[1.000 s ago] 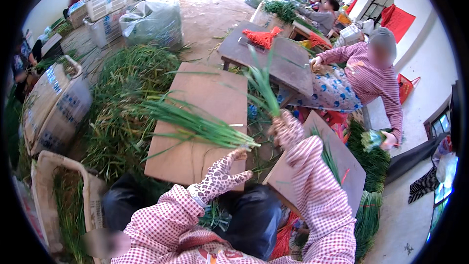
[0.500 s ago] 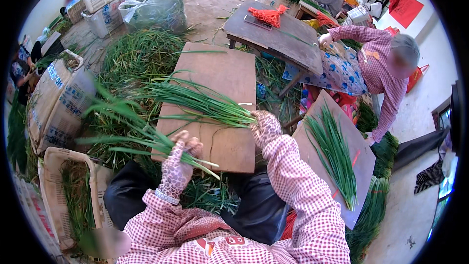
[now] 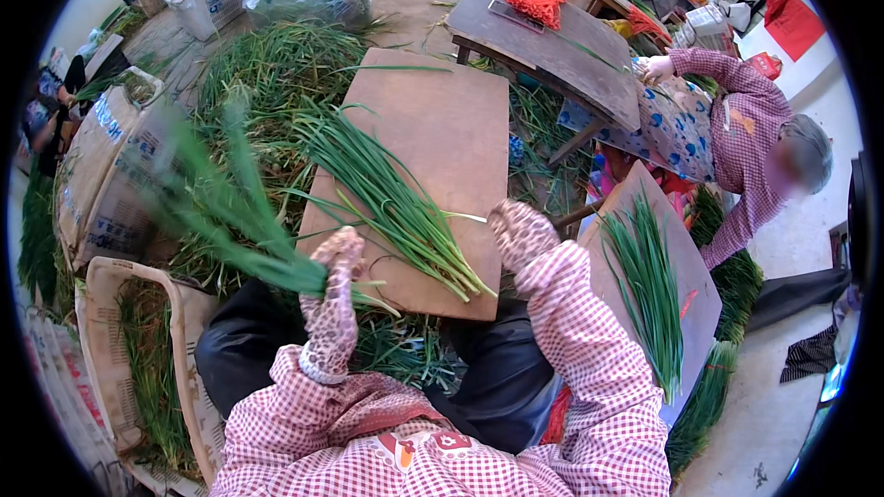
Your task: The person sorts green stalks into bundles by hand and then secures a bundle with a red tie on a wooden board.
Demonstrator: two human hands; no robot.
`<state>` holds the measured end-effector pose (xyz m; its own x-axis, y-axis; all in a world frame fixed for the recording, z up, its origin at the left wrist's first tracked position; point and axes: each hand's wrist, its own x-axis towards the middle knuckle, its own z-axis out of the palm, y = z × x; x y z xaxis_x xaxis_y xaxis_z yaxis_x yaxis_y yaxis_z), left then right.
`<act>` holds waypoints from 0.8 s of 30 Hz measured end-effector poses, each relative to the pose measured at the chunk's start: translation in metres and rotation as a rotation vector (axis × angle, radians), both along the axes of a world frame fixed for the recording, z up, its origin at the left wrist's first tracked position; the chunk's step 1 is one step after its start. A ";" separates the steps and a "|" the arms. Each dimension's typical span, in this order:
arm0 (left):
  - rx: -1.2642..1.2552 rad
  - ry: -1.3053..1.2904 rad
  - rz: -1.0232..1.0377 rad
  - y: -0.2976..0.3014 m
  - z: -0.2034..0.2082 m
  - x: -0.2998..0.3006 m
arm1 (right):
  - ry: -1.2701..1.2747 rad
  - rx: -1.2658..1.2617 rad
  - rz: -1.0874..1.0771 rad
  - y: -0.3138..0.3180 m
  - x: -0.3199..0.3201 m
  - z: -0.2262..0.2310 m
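My left hand [image 3: 337,262], in a spotted glove, is closed around a bunch of garlic chives [image 3: 249,239]. Their leaves fan out to the left, blurred, and pale root ends poke out toward the board. A second bunch of chives [image 3: 405,207] lies slantwise on the brown board [image 3: 451,110] before me, root ends by its near edge. At the board's right edge my right hand [image 3: 521,232], gloved alike, has its fingers curled in. One pale stalk end [image 3: 468,216] reaches to these fingers; whether they pinch it is hidden.
Loose chives [image 3: 267,74] are heaped left of the board. Crates [image 3: 129,267] stand farther left. On the right, another board [image 3: 612,267] bears a chive bundle [image 3: 649,294]. A co-worker [image 3: 746,120] sits beside a dark table [image 3: 552,46] with red ties [image 3: 534,5].
My right hand has let go of the bunch on the board, which now lies turned with root ends nearer me. My left hand keeps its bunch, whose leaves have swung upward.
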<state>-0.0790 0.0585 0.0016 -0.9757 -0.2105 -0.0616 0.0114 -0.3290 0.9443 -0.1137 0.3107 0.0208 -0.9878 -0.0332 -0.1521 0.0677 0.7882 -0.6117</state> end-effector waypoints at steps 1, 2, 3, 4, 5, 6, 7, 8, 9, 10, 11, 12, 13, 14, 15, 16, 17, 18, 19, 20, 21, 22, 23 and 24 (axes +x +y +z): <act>0.072 0.004 0.005 -0.007 0.009 0.002 | 0.064 -0.090 -0.060 0.002 0.000 0.013; 0.139 0.010 0.019 -0.015 0.021 0.007 | 0.102 -0.135 -0.100 0.001 -0.001 0.022; 0.275 -0.052 0.062 -0.017 0.032 0.011 | 0.114 -0.129 -0.111 0.000 0.003 0.025; 0.428 -0.041 -0.024 -0.029 0.018 0.008 | 0.082 -0.056 -0.079 -0.003 0.007 0.020; 0.521 -0.075 -0.113 -0.031 0.014 0.012 | -0.008 0.121 0.025 -0.002 0.012 0.008; 0.611 -0.109 -0.201 -0.033 0.013 0.017 | -0.088 0.289 0.149 -0.004 0.017 -0.002; 0.605 -0.193 -0.210 -0.031 0.015 0.026 | -0.229 0.301 0.182 -0.006 0.027 -0.008; 0.635 -0.228 -0.234 -0.030 0.014 0.035 | -0.395 0.350 0.220 -0.013 0.028 -0.015; 0.654 -0.233 -0.262 -0.030 0.009 0.040 | -0.406 0.352 0.180 -0.015 0.030 -0.017; 0.673 -0.239 -0.291 -0.030 0.004 0.045 | -0.417 0.354 0.138 -0.017 0.032 -0.018; 0.658 -0.219 -0.298 -0.028 0.006 0.052 | -0.183 0.455 0.151 -0.019 0.035 -0.025; 0.621 -0.238 -0.280 -0.027 0.007 0.056 | -0.159 0.449 0.148 -0.011 0.039 -0.025; 0.582 -0.216 -0.272 -0.027 0.004 0.059 | -0.136 0.444 0.144 0.000 0.041 -0.021; 0.532 -0.183 -0.242 -0.032 0.001 0.061 | -0.102 0.429 0.161 -0.006 0.035 0.005; 0.482 -0.152 -0.192 -0.034 0.002 0.061 | -0.064 0.425 0.172 -0.011 0.029 0.032; 0.434 -0.119 -0.142 -0.036 0.001 0.061 | -0.026 0.423 0.183 -0.013 0.025 0.046; 0.388 -0.091 -0.098 -0.037 0.002 0.062 | 0.066 0.483 0.129 -0.012 0.025 0.050; 0.430 -0.099 -0.080 -0.039 0.004 0.062 | 0.292 0.457 0.106 -0.006 0.030 0.047; 0.470 -0.105 -0.061 -0.042 0.005 0.062 | 0.215 0.361 0.020 -0.004 0.033 0.046; 0.518 -0.118 -0.056 -0.042 0.007 0.064 | 0.134 0.273 -0.077 0.001 0.037 0.044; 0.585 -0.137 -0.115 -0.043 0.003 0.063 | -0.123 0.562 -0.123 0.004 0.029 0.032; 0.640 -0.151 -0.164 -0.040 0.000 0.065 | -0.343 0.560 0.005 0.017 0.035 0.029; 0.687 -0.166 -0.200 -0.040 -0.001 0.069 | -0.246 0.511 -0.003 0.018 0.040 0.028; 0.734 -0.182 -0.238 -0.039 -0.001 0.072 | -0.150 0.461 -0.012 0.017 0.044 0.027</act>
<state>-0.0067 0.0199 0.0007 -0.9506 0.1586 -0.2670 -0.2713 -0.8426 0.4652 -0.0693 0.3274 0.0481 -0.9538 0.0820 -0.2890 0.1387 0.9736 -0.1814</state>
